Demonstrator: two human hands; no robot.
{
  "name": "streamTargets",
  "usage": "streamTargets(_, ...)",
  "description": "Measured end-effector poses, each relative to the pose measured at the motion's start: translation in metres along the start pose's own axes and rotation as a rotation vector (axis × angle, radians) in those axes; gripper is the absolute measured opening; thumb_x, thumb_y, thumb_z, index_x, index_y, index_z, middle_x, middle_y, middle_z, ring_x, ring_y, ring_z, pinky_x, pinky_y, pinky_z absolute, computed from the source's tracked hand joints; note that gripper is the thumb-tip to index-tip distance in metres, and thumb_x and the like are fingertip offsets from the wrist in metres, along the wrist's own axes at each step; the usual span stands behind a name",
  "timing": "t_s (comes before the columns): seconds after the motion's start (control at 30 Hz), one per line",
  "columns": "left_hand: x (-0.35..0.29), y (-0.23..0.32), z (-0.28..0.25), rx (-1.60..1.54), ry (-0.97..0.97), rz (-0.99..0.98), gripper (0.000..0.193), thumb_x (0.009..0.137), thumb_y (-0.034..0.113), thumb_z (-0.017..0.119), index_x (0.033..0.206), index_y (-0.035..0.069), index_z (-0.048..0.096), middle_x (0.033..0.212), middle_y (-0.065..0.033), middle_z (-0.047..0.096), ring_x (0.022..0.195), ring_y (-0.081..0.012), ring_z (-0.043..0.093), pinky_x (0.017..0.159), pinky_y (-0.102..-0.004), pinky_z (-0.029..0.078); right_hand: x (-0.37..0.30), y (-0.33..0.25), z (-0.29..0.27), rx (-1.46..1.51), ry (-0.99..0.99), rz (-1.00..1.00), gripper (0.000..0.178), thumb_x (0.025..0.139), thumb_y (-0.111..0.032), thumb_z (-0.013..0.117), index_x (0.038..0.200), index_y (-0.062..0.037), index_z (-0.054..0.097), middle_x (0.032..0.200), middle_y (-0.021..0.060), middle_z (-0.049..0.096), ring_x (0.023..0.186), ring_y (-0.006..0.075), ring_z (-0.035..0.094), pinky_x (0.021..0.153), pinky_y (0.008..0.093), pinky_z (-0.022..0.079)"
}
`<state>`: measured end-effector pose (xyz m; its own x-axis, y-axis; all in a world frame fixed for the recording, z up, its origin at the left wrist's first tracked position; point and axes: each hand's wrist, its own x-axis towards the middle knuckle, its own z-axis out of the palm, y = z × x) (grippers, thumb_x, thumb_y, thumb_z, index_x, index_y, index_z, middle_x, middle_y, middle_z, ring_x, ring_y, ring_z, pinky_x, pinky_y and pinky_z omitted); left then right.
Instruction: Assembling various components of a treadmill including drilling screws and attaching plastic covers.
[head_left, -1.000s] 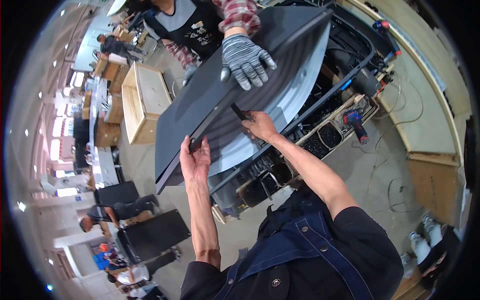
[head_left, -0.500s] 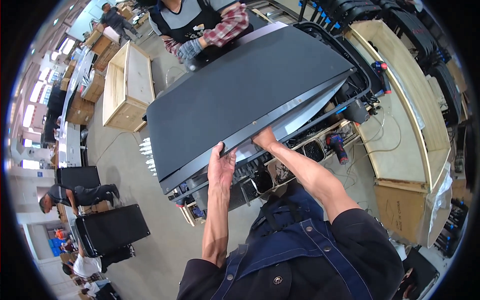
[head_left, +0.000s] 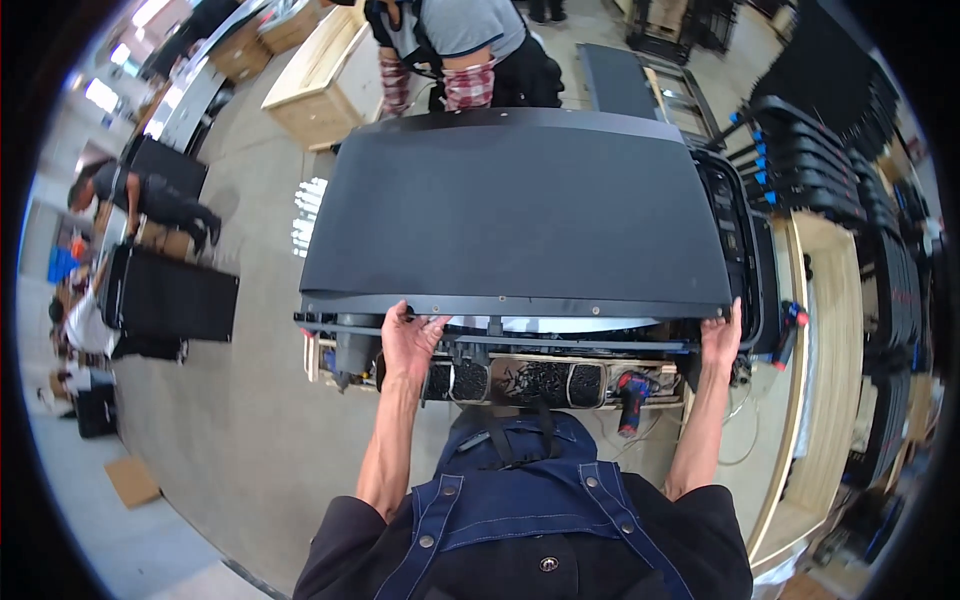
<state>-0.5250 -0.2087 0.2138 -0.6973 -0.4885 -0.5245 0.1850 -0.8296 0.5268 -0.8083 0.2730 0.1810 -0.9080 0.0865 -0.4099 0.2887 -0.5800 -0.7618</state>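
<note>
A large flat black panel (head_left: 510, 215) spans the middle of the view, its near edge a strip dotted with small screws or holes. Left of the middle of that edge, my left hand (head_left: 408, 345) grips it, thumb on the rim and fingers curled beneath. At the near right corner my right hand (head_left: 720, 335) also holds the edge, fingers partly hidden under it. Beneath the panel runs a dark frame (head_left: 745, 240), showing along the right side and front. A pale sheet (head_left: 570, 324) peeks out in the gap below the edge.
Below the near edge sit bins of small black parts (head_left: 540, 380) and a red-and-black power drill (head_left: 632, 400). Another power tool (head_left: 790, 333) lies right, beside a long wooden crate (head_left: 825, 390). Across the panel, a co-worker (head_left: 465, 50) bends over. A second wooden crate (head_left: 325, 85) stands far left.
My right hand has moved from under the panel's near edge to its right corner. My left hand stays at the edge. The co-worker now leans with arms down at the far side.
</note>
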Motion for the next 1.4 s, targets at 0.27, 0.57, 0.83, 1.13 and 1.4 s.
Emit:
streamTargets(0.27, 0.017, -0.004, -0.051, 0.285, 0.239, 0.215, 0.037, 0.104, 0.035, 0.055, 0.121, 0.002, 0.052, 0.107, -0.0147, 0.066, 0.089, -0.0283, 0.074, 0.066, -0.0344, 0.063, 0.012, -0.024, -0.009, -0.614, -0.014, 0.044, 0.024, 0.094, -0.026, 0.074, 0.094, -0.0037, 0.066, 0.077, 0.0064, 0.070, 0.057, 0.0149, 0.068, 0.039, 0.0192, 0.042)
streamTargets(0.57, -0.010, 0.012, -0.060, 0.404, 0.195, 0.320, 0.040, 0.100, 0.041, 0.064, 0.116, 0.004, 0.061, 0.102, -0.0067, 0.069, 0.089, -0.0164, 0.067, 0.087, -0.0330, 0.054, -0.036, -0.028, -0.015, -0.966, -0.015, -0.137, 0.031, 0.093, -0.035, 0.075, 0.083, -0.0067, 0.067, 0.061, -0.0032, 0.055, 0.039, 0.0066, 0.045, 0.036, 0.0225, 0.030)
streamTargets(0.83, -0.021, -0.010, -0.066, 0.445, 0.243, 0.242, 0.045, 0.102, 0.040, 0.060, 0.112, -0.004, 0.061, 0.098, -0.0113, 0.070, 0.086, -0.0212, 0.070, 0.090, -0.0354, 0.056, -0.034, -0.011, -0.036, -1.135, -0.036, -0.300, 0.039, 0.097, -0.037, 0.069, 0.101, 0.0021, 0.071, 0.068, -0.0023, 0.054, 0.046, 0.0064, 0.044, 0.041, 0.0234, 0.036)
streamTargets(1.13, -0.030, 0.013, -0.119, 0.467, 0.342, 0.172, 0.074, 0.106, 0.058, 0.034, 0.137, -0.008, 0.046, 0.123, -0.0259, 0.065, 0.103, -0.0335, 0.070, 0.092, -0.0463, 0.057, -0.037, -0.019, -0.006, -1.814, -0.466, -0.237, 0.069, 0.085, -0.022, 0.078, 0.142, 0.0023, 0.048, 0.100, 0.0146, 0.071, 0.071, 0.0252, 0.070, 0.063, 0.0376, 0.057)
streamTargets(1.4, 0.024, -0.035, -0.120, -0.455, 0.094, 0.163, 0.053, 0.101, 0.058, 0.049, 0.135, 0.019, 0.056, 0.132, -0.0016, 0.061, 0.119, -0.0210, 0.060, 0.101, -0.0427, 0.050, -0.013, -0.050, -0.026, -1.776, -0.822, -0.615, 0.071, 0.087, -0.044, 0.079, 0.134, 0.0042, 0.057, 0.117, 0.0182, 0.067, 0.101, 0.0292, 0.062, 0.093, 0.0390, 0.051)
